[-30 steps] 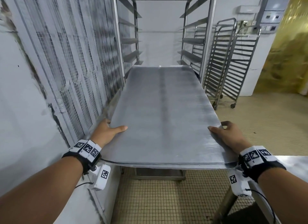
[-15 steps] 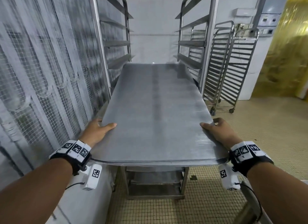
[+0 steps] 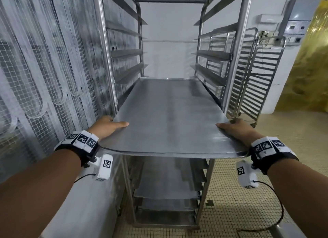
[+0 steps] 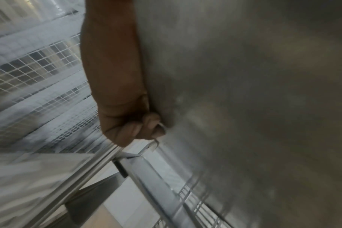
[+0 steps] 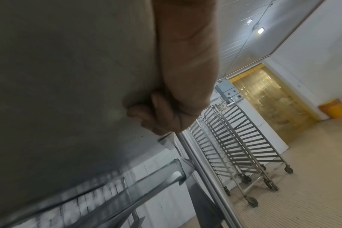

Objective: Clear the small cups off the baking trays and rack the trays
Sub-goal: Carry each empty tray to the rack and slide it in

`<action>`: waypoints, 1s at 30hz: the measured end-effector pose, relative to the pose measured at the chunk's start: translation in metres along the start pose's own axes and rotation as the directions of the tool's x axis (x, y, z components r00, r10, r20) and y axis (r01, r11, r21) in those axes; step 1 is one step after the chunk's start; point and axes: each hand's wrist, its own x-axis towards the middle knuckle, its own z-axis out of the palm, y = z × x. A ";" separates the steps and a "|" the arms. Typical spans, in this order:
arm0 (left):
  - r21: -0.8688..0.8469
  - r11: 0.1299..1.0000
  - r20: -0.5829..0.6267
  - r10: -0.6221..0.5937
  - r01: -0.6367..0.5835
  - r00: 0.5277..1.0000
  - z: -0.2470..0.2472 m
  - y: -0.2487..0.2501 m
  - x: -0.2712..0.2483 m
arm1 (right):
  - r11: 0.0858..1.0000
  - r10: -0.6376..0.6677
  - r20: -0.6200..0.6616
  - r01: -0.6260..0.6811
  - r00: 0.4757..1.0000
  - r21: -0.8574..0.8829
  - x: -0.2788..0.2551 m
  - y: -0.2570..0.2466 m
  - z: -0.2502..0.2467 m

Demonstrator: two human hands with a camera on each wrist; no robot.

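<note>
Steel rack [image 3: 236,48], baking tray [image 3: 166,113] partway onto its runners

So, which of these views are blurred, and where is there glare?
Head view: sharp, straight rack posts bowed by the wide lens. Left wrist view: motion blur smears the white wire mesh. Right wrist view: flat grey metal baking tray dark and soft; ceiling lamps glare.

One baking tray [image 3: 168,117] is held at rail height, and at least two further trays [image 3: 166,188] are seen racked on the lower levels; the exact number there cannot be told. Three tray racks are counted: one large rack [image 3: 237,48] in front and two narrower wheeled racks [image 3: 257,81] side by side behind it. Two hands are shown, a left hand [image 3: 106,127] and a right hand [image 3: 236,130], each wrist carrying one marker band. One yellow strip curtain [image 3: 308,64] is seen.
</note>
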 end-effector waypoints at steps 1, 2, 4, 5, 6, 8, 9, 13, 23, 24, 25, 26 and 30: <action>-0.003 1.000 -0.004 -0.016 0.016 1.000 -0.003 0.002 0.001 | 1.000 -0.005 -0.007 0.005 1.000 -0.004 0.002 -0.004 -0.003; -0.008 1.000 -0.007 -0.020 0.020 1.000 -0.005 0.004 0.002 | 1.000 -0.007 -0.013 0.007 1.000 -0.005 0.001 -0.008 -0.006; 0.008 1.000 0.002 0.008 -0.008 1.000 -0.010 0.004 0.002 | 0.999 -0.029 -0.023 0.028 0.999 -0.046 0.000 -0.010 -0.009; 0.034 0.999 0.014 0.023 -0.024 1.000 -0.014 0.003 0.001 | 0.997 -0.050 -0.026 0.048 0.998 -0.068 0.001 -0.008 -0.011; 0.072 0.996 0.033 0.048 -0.050 0.998 -0.017 0.004 -0.004 | 0.994 -0.077 -0.029 0.075 0.997 -0.085 -0.001 -0.007 -0.012; 0.158 0.981 0.070 0.102 -0.112 0.992 -0.025 0.007 -0.012 | 0.988 -0.118 -0.014 0.116 0.993 -0.097 -0.011 -0.011 -0.016; 0.187 0.971 0.080 0.135 -0.148 0.988 -0.029 0.011 -0.019 | 0.978 -0.152 -0.002 0.150 0.988 -0.141 -0.013 -0.013 -0.018; 0.332 0.887 0.139 0.292 -0.322 0.946 -0.035 0.034 -0.045 | 0.886 -0.282 0.078 0.290 0.956 -0.362 -0.035 -0.036 -0.023; 0.478 0.666 0.424 0.396 -0.572 0.815 0.030 0.074 -0.115 | 0.638 -0.437 0.321 0.541 0.840 -0.548 -0.116 -0.080 0.075; 0.494 0.646 0.432 0.399 -0.582 0.809 0.037 0.071 -0.119 | 0.631 -0.456 0.301 0.543 0.838 -0.555 -0.119 -0.078 0.083; 0.518 0.622 0.428 0.406 -0.587 0.808 0.042 0.067 -0.122 | 0.638 -0.470 0.280 0.542 0.837 -0.547 -0.122 -0.075 0.089; 0.546 0.600 0.411 0.416 -0.585 0.811 0.046 0.063 -0.126 | 0.647 -0.487 0.258 0.543 0.835 -0.536 -0.125 -0.071 0.093; 0.615 0.524 0.309 0.528 -0.590 0.791 0.055 0.049 -0.135 | 0.561 -0.618 0.143 0.561 0.773 -0.609 -0.135 -0.048 0.096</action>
